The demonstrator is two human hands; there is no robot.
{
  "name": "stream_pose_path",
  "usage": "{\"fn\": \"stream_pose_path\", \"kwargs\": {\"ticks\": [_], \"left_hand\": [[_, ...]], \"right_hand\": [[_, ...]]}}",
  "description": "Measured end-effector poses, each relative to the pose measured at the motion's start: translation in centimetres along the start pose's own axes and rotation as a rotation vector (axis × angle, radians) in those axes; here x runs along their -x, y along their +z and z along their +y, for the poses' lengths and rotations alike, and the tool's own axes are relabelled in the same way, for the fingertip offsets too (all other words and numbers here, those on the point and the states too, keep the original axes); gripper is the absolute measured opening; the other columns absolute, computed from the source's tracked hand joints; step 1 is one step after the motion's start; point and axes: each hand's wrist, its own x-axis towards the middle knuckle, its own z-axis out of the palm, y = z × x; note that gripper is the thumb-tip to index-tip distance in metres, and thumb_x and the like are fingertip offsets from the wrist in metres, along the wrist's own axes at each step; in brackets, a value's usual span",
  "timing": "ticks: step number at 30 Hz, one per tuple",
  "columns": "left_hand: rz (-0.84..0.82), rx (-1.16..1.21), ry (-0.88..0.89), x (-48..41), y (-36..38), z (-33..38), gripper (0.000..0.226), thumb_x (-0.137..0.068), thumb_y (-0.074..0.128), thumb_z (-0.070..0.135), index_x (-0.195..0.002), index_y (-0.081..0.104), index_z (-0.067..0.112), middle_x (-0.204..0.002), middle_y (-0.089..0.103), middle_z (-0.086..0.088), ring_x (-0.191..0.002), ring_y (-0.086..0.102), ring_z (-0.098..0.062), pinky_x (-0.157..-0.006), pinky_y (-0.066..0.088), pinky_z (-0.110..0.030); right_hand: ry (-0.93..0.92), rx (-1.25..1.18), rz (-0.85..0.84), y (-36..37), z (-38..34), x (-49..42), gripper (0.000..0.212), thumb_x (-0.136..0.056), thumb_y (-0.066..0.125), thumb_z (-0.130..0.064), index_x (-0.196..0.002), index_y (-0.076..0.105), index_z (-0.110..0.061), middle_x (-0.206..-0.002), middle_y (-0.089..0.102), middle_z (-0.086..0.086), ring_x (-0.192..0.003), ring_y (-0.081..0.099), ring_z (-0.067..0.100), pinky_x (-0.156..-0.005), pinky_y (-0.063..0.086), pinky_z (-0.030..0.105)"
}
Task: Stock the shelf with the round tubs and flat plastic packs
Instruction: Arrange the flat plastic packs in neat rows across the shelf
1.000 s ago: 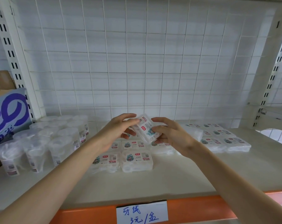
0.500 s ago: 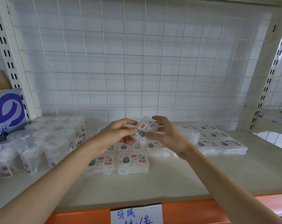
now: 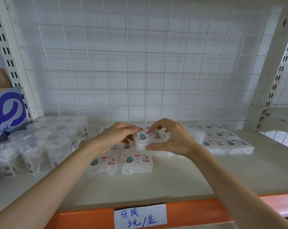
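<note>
A flat plastic pack (image 3: 149, 138) with a cartoon label lies level between my two hands, just above the packs in the middle of the shelf. My right hand (image 3: 171, 139) pinches its right end, thumb below and fingers on top. My left hand (image 3: 118, 138) curls round its left end. Two more flat packs (image 3: 121, 162) lie side by side in front of it. A further group of flat packs (image 3: 222, 139) covers the shelf to the right. Several round tubs (image 3: 45, 142) stand in rows at the left.
The beige shelf board (image 3: 206, 176) has an orange front lip with a handwritten price tag (image 3: 140, 215). A white wire grid (image 3: 140, 63) backs the shelf. A blue and white carton (image 3: 6, 111) stands at the far left behind the upright.
The held pack turned from tilted to flat and came down toward the packs on the shelf. Both hands lowered with it.
</note>
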Motion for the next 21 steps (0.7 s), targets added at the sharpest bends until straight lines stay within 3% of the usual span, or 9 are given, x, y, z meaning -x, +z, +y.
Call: {"fn": "stream_pose_path", "kwargs": {"ticks": [3,6,8,11,15,21], "left_hand": [[0.195,-0.257,0.24,0.1,-0.5,0.0,0.028,-0.092,0.055,0.052,-0.111,0.071,0.038,-0.11,0.067,0.027,-0.098,0.059,0.011,-0.091,0.044,-0.019],[0.064,-0.402,0.288,0.6,-1.2,0.1,0.052,-0.074,0.063,0.067,-0.117,0.063,0.039,-0.118,0.059,0.03,-0.108,0.048,0.02,-0.098,0.038,-0.016],[-0.002,-0.475,0.245,0.6,-1.3,-0.1,0.063,-0.065,0.071,0.073,-0.117,0.056,0.041,-0.123,0.054,0.028,-0.114,0.045,0.016,-0.1,0.038,-0.021],[-0.119,-0.589,0.171,0.6,-0.9,-0.6,0.06,-0.059,0.079,0.069,-0.107,0.055,0.042,-0.131,0.049,0.025,-0.12,0.043,0.004,-0.101,0.036,-0.028],[-0.247,-0.731,0.113,0.4,-0.6,-0.6,0.076,-0.044,0.075,0.083,-0.107,0.051,0.047,-0.136,0.043,0.024,-0.126,0.042,-0.005,-0.108,0.039,-0.038],[-0.27,-0.758,0.119,0.6,-0.3,-0.2,0.08,-0.053,0.082,0.071,-0.119,0.048,0.042,-0.132,0.045,0.021,-0.12,0.046,-0.007,-0.103,0.043,-0.038]], "right_hand": [[0.042,0.054,0.049,-0.5,0.5,0.0,0.046,-0.06,0.086,-0.055,-0.097,0.063,-0.042,-0.102,0.059,-0.021,-0.098,0.052,-0.005,-0.08,0.039,0.015],[0.06,0.114,0.118,-1.2,1.0,-0.2,0.05,-0.061,0.08,-0.064,-0.101,0.062,-0.039,-0.099,0.058,-0.02,-0.095,0.054,-0.001,-0.078,0.044,0.021],[0.056,0.16,0.12,-1.7,1.0,-0.2,0.054,-0.059,0.074,-0.072,-0.1,0.061,-0.041,-0.096,0.056,-0.02,-0.092,0.053,-0.001,-0.077,0.048,0.025],[0.03,0.235,0.068,-2.2,0.6,0.2,0.063,-0.057,0.063,-0.082,-0.103,0.06,-0.04,-0.095,0.054,-0.02,-0.089,0.053,0.0,-0.078,0.052,0.032],[-0.007,0.308,-0.008,-2.8,0.8,2.1,0.067,-0.06,0.062,-0.081,-0.11,0.06,-0.037,-0.094,0.054,-0.019,-0.089,0.054,0.003,-0.078,0.051,0.032],[-0.065,0.253,-0.078,-2.7,1.5,4.5,0.054,-0.061,0.067,-0.075,-0.103,0.063,-0.041,-0.093,0.057,-0.019,-0.089,0.056,0.003,-0.078,0.05,0.03]]}}
